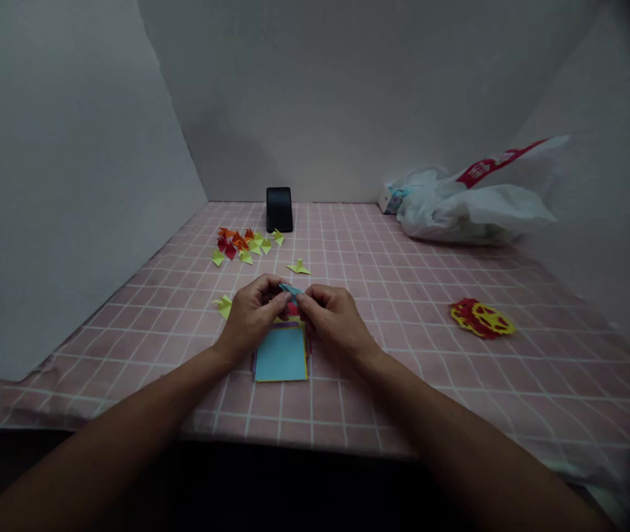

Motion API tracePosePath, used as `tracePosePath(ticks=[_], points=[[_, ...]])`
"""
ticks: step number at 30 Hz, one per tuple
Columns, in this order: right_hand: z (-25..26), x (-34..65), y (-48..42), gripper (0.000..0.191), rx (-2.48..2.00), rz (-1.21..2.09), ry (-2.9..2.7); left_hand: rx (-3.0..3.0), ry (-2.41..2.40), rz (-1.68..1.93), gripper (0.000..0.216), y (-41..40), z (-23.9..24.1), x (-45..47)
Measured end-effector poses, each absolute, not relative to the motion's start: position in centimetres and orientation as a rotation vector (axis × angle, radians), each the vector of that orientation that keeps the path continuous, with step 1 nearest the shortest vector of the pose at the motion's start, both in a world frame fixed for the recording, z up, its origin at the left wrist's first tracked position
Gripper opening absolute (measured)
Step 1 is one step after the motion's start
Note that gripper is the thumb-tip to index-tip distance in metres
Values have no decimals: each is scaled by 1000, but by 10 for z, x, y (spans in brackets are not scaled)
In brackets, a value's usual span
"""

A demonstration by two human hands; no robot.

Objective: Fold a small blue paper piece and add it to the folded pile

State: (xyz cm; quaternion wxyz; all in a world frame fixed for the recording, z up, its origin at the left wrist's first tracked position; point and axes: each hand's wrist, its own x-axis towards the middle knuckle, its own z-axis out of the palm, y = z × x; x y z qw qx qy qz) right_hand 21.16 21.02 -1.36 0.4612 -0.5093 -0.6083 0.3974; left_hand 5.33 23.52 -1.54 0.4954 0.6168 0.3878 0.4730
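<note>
My left hand (252,312) and my right hand (332,315) meet at the middle of the table, both pinching a small folded piece of blue paper (291,290) between the fingertips. Right below the hands lies a stack of coloured paper squares (282,355) with a blue sheet on top. A folded yellow paper piece (223,304) lies just left of my left hand, and another yellow piece (298,267) lies just beyond the hands.
A pile of several folded red, orange and yellow paper pieces (241,244) lies at the back left. A black phone (279,209) leans on the back wall. A white plastic bag (470,199) sits back right, a red-and-yellow paper cutout (481,318) at right. The tablecloth (403,295) is pink checked.
</note>
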Motion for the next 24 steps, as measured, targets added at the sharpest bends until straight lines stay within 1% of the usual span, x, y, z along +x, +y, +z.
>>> tracePosePath(ticks=[4,7,10,12,14,17,24], points=[[-15,210,209,33,-1241,1056,-1471,1541,963,1182,14,236,-16,52],[-17,209,209,34,-1237,1105,-1460,1510,973,1210,17,236,-16,52],[-18,209,210,34,-1256,1044,-1485,1495,967,1237,23,237,-15,54],[-18,210,212,28,-1264,911,-1488,1502,956,1247,25,237,-14,54],[-18,211,214,18,-1230,826,-1474,1516,937,1241,25,238,-14,54],[-18,212,215,11,-1138,876,-1485,1519,896,1211,25,238,-14,54],[-19,211,214,17,-1150,937,-1473,1513,892,1200,26,237,-14,53]])
